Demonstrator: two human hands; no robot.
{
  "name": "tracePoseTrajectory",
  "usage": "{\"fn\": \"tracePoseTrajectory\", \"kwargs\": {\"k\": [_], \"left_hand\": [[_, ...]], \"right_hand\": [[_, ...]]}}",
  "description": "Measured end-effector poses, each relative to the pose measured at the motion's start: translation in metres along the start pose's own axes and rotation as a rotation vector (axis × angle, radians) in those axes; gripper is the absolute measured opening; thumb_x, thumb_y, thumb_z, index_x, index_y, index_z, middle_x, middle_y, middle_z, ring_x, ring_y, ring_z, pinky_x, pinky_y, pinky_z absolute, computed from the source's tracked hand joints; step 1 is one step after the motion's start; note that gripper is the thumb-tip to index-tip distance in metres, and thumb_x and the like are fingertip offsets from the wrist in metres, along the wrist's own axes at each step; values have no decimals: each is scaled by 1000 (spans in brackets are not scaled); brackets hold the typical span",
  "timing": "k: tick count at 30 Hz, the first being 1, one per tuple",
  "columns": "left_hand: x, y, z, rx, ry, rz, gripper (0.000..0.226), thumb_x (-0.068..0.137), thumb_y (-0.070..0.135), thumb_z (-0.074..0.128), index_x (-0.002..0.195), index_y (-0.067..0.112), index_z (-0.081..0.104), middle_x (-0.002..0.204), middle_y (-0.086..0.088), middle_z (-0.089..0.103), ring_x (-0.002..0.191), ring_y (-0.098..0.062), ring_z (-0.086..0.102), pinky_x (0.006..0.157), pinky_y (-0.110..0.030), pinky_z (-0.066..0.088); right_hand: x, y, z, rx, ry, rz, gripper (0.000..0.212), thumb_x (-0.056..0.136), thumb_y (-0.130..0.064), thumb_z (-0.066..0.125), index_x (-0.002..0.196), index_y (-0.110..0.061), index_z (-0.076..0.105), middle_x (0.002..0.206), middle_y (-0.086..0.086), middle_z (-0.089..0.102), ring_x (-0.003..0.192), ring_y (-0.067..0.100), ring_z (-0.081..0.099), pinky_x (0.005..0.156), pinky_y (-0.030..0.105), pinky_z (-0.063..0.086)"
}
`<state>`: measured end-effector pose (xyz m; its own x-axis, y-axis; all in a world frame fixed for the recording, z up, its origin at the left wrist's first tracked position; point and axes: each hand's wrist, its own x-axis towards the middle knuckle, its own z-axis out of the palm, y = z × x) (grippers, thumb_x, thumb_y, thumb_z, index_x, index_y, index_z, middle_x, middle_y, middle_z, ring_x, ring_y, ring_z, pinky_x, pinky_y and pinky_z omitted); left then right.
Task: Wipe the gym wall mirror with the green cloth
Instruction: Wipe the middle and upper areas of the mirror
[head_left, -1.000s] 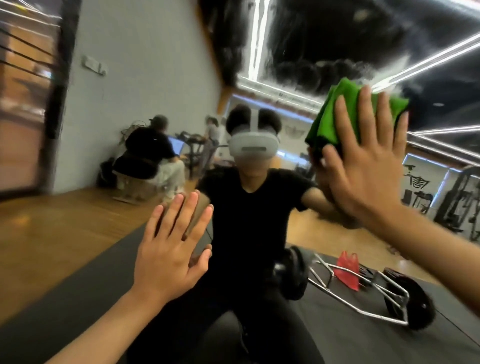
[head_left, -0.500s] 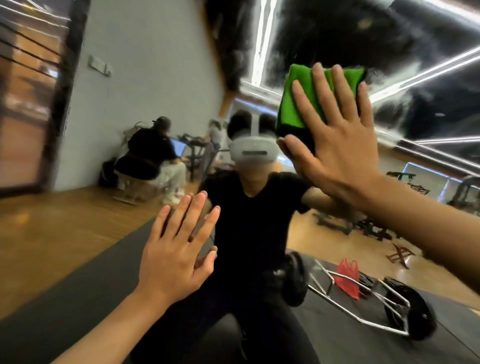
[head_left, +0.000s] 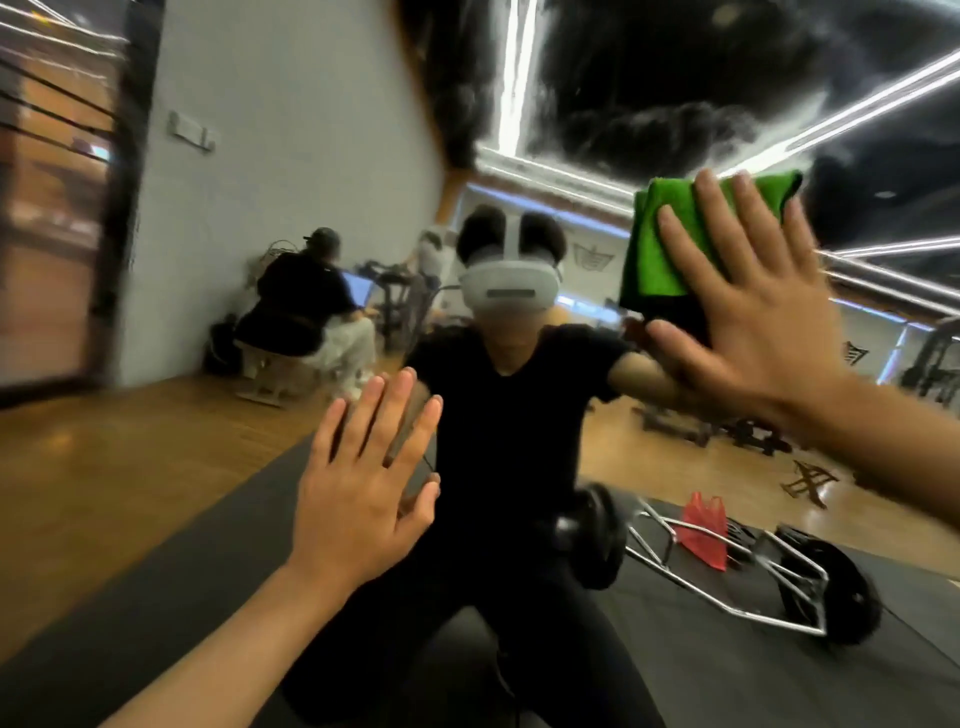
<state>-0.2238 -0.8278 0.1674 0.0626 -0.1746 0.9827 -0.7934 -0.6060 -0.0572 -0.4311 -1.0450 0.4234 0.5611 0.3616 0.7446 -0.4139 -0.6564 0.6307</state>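
Observation:
The gym wall mirror (head_left: 291, 171) fills almost the whole view and reflects the room and a person in black. My right hand (head_left: 753, 312) lies flat with fingers spread, pressing the folded green cloth (head_left: 660, 249) against the glass at the upper right. The palm hides the cloth's lower right part. My left hand (head_left: 363, 493) rests flat on the mirror lower down, left of centre, fingers apart and holding nothing.
The mirror's dark left edge (head_left: 124, 197) stands at the far left. Reflected in the glass are a loaded barbell frame (head_left: 727, 577) on a black mat, a red bag (head_left: 704, 527), a seated person (head_left: 306, 306) at a laptop and weight machines at the right.
My right hand slid the cloth left across the glass, then back toward the right and slightly down. My left hand stayed planted on the mirror.

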Motion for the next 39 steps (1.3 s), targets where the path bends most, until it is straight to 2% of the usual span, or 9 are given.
{"fn": "tracePoseTrajectory", "kwargs": {"k": [2, 8, 14, 18, 25, 27, 31, 35, 39], "left_hand": [[0, 0, 0, -8, 10, 2, 72, 103, 42, 44, 168, 20, 24, 178, -9, 12, 163, -31, 16, 131, -53, 14], [1, -3, 0, -5, 13, 15, 71, 101, 42, 48, 165, 17, 32, 177, -11, 14, 163, -33, 17, 130, -55, 17], [-1, 0, 1, 18, 15, 3, 69, 103, 40, 45, 166, 14, 31, 176, -14, 16, 162, -35, 17, 130, -57, 17], [0, 0, 1, 36, 21, 4, 71, 102, 41, 44, 166, 15, 29, 176, -15, 16, 162, -35, 17, 130, -56, 15], [1, 0, 0, 18, 39, 21, 71, 103, 40, 43, 168, 17, 25, 174, -16, 19, 162, -37, 18, 130, -57, 16], [0, -1, 1, 21, 41, 27, 72, 103, 41, 43, 168, 17, 25, 175, -15, 17, 162, -37, 18, 130, -58, 16], [1, -2, 3, 22, 49, 16, 67, 106, 44, 39, 166, 15, 30, 176, -14, 16, 162, -35, 17, 130, -57, 16], [1, 0, 3, 26, 36, 11, 69, 105, 43, 40, 167, 16, 28, 175, -14, 15, 162, -35, 16, 130, -56, 15], [1, -2, 1, 29, 33, 23, 70, 103, 42, 44, 166, 15, 31, 175, -16, 19, 162, -35, 17, 130, -55, 15]], "right_hand": [[-35, -51, 17, 54, 11, 51, 82, 100, -71, 28, 167, -24, 22, 175, 13, 10, 161, 37, 6, 128, 62, 7], [-97, -76, 37, 55, -167, -699, 77, 102, -67, 37, 167, -29, 23, 175, 4, 14, 162, 24, 11, 130, 51, 3], [-14, 40, -2, -14, -38, -149, 75, 105, -64, 20, 168, -25, 14, 175, 14, 10, 161, 34, 9, 129, 57, 7], [-56, -25, 13, 65, 21, 206, 78, 104, -65, 20, 168, -20, 19, 175, 15, 8, 162, 35, 3, 129, 58, 3], [-168, -106, 46, 125, -220, -673, 72, 105, -65, 28, 168, -29, 19, 176, 1, 9, 162, 21, 6, 130, 49, -1], [-130, -69, 42, 113, -157, -642, 70, 106, -62, 32, 167, -30, 22, 175, 3, 12, 162, 23, 9, 130, 49, 1], [-45, 11, 15, 37, 4, -160, 71, 107, -62, 22, 167, -27, 20, 174, 13, 14, 161, 34, 11, 129, 52, 3], [-44, -37, 16, 91, 73, 263, 74, 106, -62, 15, 168, -22, 18, 175, 14, 9, 161, 36, 5, 129, 57, 3], [-140, -142, 39, 158, -154, -303, 74, 104, -67, 27, 167, -27, 25, 175, 6, 11, 162, 28, 4, 129, 54, -1]]}}
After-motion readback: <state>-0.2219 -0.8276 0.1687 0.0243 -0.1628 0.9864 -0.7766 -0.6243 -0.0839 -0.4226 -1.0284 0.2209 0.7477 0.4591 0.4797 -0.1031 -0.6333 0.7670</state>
